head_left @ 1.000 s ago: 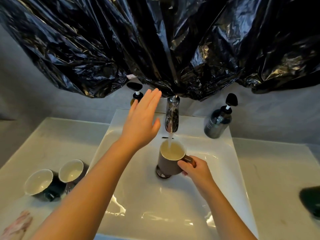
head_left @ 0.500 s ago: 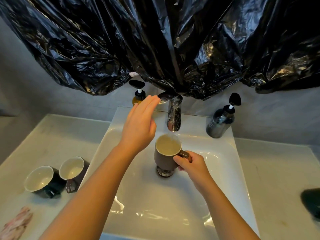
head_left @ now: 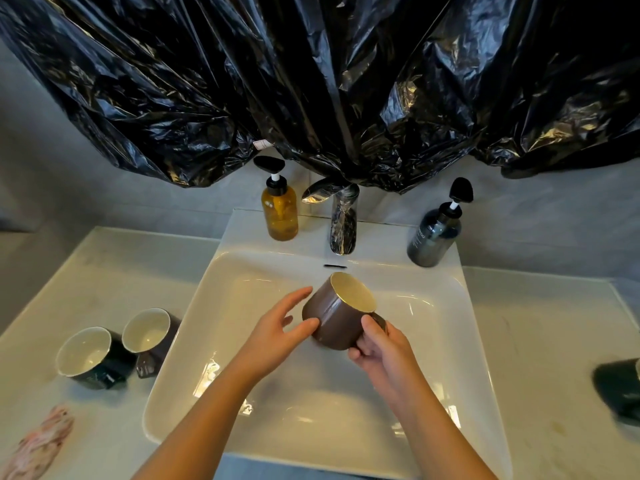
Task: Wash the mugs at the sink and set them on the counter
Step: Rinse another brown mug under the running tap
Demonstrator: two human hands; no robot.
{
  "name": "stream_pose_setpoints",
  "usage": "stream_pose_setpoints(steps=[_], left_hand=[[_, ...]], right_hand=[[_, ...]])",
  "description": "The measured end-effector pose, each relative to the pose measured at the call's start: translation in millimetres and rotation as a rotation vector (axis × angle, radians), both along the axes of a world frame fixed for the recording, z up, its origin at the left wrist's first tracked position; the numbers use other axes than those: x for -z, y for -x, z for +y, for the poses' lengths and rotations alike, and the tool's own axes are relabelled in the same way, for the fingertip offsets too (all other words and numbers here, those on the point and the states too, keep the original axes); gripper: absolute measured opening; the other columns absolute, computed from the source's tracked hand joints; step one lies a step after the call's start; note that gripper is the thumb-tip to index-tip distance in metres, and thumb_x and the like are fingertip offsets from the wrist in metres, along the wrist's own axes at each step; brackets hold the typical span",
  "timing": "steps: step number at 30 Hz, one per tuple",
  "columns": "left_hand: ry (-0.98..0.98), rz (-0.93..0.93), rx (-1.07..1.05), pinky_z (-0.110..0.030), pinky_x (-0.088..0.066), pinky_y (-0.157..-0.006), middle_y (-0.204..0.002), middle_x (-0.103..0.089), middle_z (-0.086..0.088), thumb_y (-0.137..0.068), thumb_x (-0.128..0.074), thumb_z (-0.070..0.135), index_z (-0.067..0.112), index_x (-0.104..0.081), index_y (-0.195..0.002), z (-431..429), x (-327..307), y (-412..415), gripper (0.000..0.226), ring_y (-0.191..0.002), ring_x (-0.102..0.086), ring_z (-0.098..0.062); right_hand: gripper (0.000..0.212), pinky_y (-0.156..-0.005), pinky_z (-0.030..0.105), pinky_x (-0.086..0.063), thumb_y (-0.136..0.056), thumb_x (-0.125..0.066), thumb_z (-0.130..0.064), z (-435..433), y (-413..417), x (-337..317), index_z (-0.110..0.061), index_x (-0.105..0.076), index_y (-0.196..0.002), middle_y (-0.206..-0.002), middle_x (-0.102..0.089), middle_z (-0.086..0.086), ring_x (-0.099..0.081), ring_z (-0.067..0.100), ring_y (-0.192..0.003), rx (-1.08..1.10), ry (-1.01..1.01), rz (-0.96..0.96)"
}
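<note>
Brown mug (head_left: 333,318) is tilting in your right hand (head_left: 384,353), which is gripping its handle; your relaxed left hand (head_left: 273,332) is touching its side.

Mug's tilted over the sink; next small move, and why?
Probably wrap the left hand round the mug and rub it: its thumb touches the side, and the right hand grips the mug, tilted over the sink.

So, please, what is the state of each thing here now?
brown mug: tilted, above the basin.
faucet: no stream visible.
right hand: grips the mug's handle.
left hand: fingers relaxed, thumb touches the mug.
green mug: on the counter, untouched.
purple mug: likewise.
</note>
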State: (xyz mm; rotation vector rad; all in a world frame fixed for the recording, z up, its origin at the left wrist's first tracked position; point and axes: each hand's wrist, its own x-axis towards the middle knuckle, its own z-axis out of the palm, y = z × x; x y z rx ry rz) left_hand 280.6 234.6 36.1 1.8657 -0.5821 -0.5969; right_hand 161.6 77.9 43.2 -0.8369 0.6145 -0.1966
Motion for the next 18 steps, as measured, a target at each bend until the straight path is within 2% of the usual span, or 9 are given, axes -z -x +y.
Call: stream_pose_setpoints(steps=[3, 6, 11, 16, 18], left_hand=[[0.048, 0.058, 0.022, -0.041, -0.044, -0.107, -0.126, -0.059, 0.023, -0.072, -0.070, 0.048, 0.036, -0.052, -0.129, 4.2, -3.4, 3.9, 0.061, -0.124, -0.051, -0.002], [0.071, 0.075, 0.040, -0.028, -0.049, -0.097, -0.128, -0.057, 0.013, -0.070, -0.072, 0.047, 0.031, -0.047, -0.135, 11.2, -5.2, 7.8, 0.071, -0.119, -0.054, -0.006], [0.029, 0.058, -0.032, -0.021, -0.052, -0.084, -0.128, -0.056, 0.012, -0.066, -0.070, 0.054, 0.037, -0.047, -0.133, 23.4, -3.6, 12.0, 0.073, -0.111, -0.056, -0.006], [-0.055, 0.006, -0.164, -0.006, -0.046, -0.072, -0.118, -0.057, 0.014, -0.061, -0.066, 0.059, 0.032, -0.051, -0.126, 31.3, -11.1, 16.1, 0.072, -0.099, -0.057, -0.004], [-0.104, -0.007, -0.226, -0.005, -0.043, -0.068, -0.112, -0.057, 0.014, -0.068, -0.071, 0.052, 0.029, -0.053, -0.124, 31.6, -13.7, 16.3, 0.063, -0.095, -0.055, -0.004]], right_hand=[[0.025, -0.045, 0.023, -0.037, -0.092, -0.054, -0.019, 11.9, -1.2, 0.1, -0.013, -0.053, -0.069, -0.046, -0.028, -0.002, -0.032, 0.009, -0.044, 0.070, -0.260, -0.025], [0.042, -0.044, 0.024, -0.039, -0.092, -0.055, -0.025, 23.7, -0.7, 0.9, -0.015, -0.049, -0.052, -0.044, -0.030, -0.001, -0.033, 0.011, -0.043, 0.091, -0.419, 0.013], [0.044, -0.049, 0.025, -0.039, -0.092, -0.053, -0.032, 38.0, -4.4, 7.1, -0.018, -0.035, -0.054, -0.046, -0.028, 0.000, -0.031, 0.014, -0.045, 0.093, -0.602, 0.060], [0.046, -0.047, 0.024, -0.044, -0.097, -0.046, -0.032, 57.4, -7.9, 12.1, -0.016, -0.041, -0.054, -0.045, -0.031, -0.001, -0.035, 0.014, -0.040, 0.100, -0.773, 0.104], [0.045, -0.046, 0.024, -0.048, -0.098, -0.045, -0.031, 63.0, -10.3, 11.1, -0.015, -0.044, -0.056, -0.044, -0.034, -0.001, -0.038, 0.013, -0.038, 0.111, -0.829, 0.125]])
